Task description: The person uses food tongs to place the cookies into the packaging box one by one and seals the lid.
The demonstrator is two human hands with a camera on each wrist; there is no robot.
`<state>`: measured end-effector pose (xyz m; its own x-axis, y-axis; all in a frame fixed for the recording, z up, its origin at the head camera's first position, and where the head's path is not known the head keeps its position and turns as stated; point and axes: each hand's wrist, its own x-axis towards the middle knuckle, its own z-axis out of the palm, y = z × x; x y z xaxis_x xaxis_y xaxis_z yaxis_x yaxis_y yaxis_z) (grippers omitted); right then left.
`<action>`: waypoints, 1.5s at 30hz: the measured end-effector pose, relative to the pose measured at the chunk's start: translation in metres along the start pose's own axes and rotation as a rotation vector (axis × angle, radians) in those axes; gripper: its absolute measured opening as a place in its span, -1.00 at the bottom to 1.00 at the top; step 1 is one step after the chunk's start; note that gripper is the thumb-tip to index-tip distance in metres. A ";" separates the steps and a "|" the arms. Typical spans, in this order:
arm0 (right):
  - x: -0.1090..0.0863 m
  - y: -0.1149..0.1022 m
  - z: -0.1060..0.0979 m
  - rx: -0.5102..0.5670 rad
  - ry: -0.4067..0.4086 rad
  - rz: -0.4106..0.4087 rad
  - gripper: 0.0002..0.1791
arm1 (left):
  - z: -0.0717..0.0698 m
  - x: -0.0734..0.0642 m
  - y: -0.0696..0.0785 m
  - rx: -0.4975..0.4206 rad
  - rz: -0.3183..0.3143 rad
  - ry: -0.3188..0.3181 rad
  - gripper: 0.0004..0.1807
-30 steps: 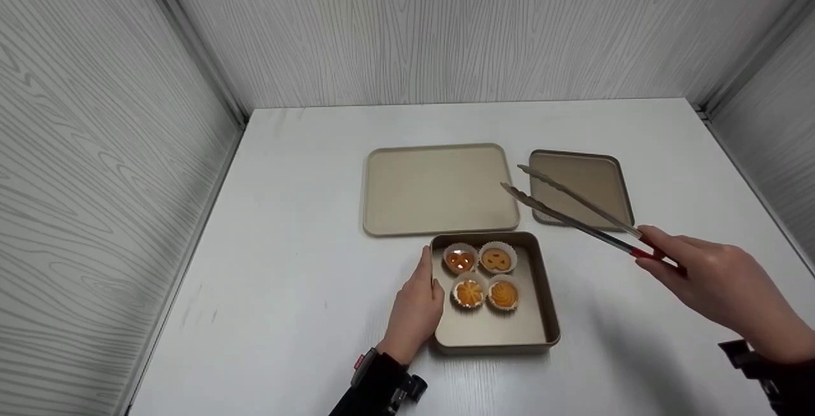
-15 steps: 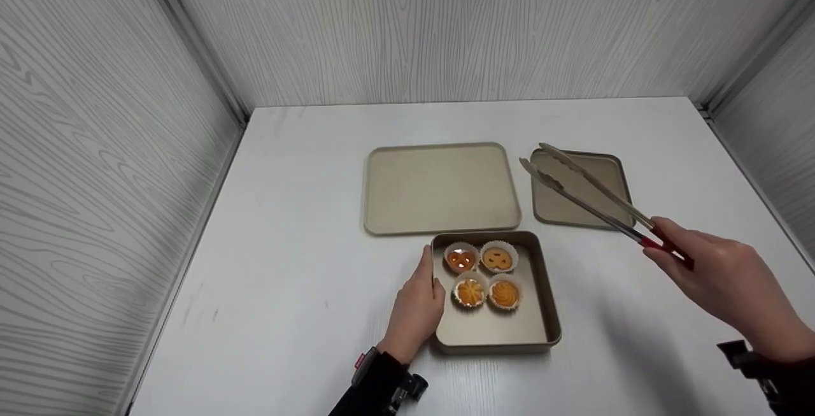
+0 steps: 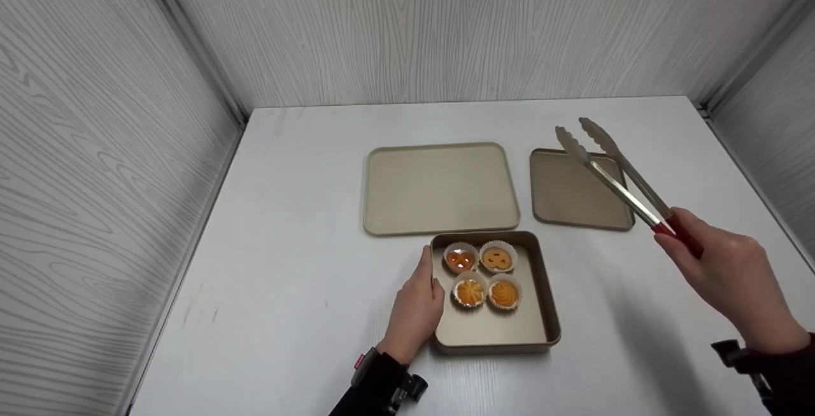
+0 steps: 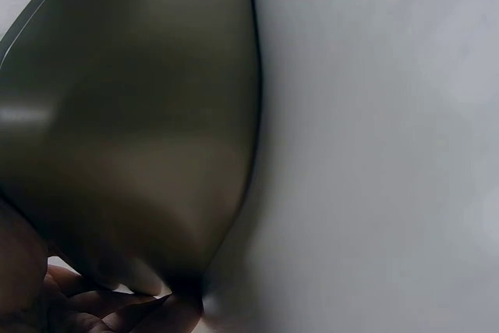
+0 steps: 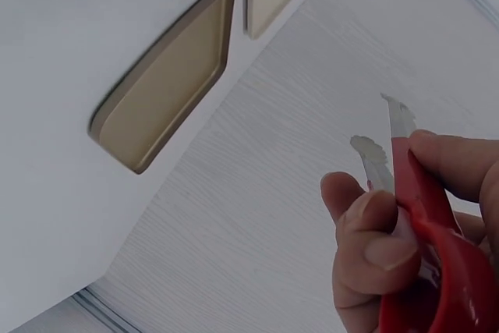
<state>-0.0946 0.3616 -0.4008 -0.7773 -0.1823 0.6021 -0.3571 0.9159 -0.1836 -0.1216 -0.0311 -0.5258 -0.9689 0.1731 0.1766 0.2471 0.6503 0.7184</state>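
Observation:
My left hand point(image 3: 414, 308) holds the left wall of a deep square baking pan point(image 3: 535, 333), its thumb at the rim and its fingers along the outside. The pan's dark outer wall point(image 4: 148, 115) fills much of the left wrist view. Four-square in the pan sit several small tarts point(image 3: 470, 292) in pale paper cups. My right hand point(image 3: 722, 263) grips metal tongs point(image 3: 627, 177) by their red handles point(image 5: 433, 216). The tongs' scalloped tips are spread apart, with nothing between them, raised over the back right of the table.
A shallow beige rectangular tray point(image 3: 439, 190) lies behind the pan. To its right is a smaller, darker square tray point(image 3: 573, 193), partly overlapped by the tongs in the head view. Grey wood-grain walls point(image 3: 407, 34) enclose the white table point(image 3: 267, 263) behind and at both sides.
The tongs have swung away from the pan, up and to the right, and their tips now point toward the back wall. The left hand, pan and tarts stay put.

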 end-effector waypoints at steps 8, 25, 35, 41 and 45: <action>-0.005 0.014 0.005 -0.061 -0.020 0.163 -0.78 | 0.000 0.000 0.000 0.008 -0.010 -0.008 -0.34; -0.026 0.056 0.017 -0.086 -0.256 0.487 -0.61 | 0.000 0.001 0.000 -0.007 -0.029 -0.032 -0.33; -0.038 0.067 0.029 -0.078 -0.322 0.527 -0.58 | -0.001 0.002 0.000 0.000 -0.038 -0.036 -0.32; -0.043 0.069 0.037 -0.079 -0.355 0.541 -0.58 | -0.001 0.002 0.000 -0.004 -0.037 -0.029 -0.33; -0.047 0.071 0.039 -0.063 -0.390 0.545 -0.61 | -0.001 0.001 0.000 -0.005 -0.041 -0.031 -0.33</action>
<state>-0.1041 0.4209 -0.4724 -0.9722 0.2072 0.1088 0.1615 0.9304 -0.3290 -0.1229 -0.0313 -0.5247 -0.9775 0.1694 0.1259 0.2070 0.6540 0.7276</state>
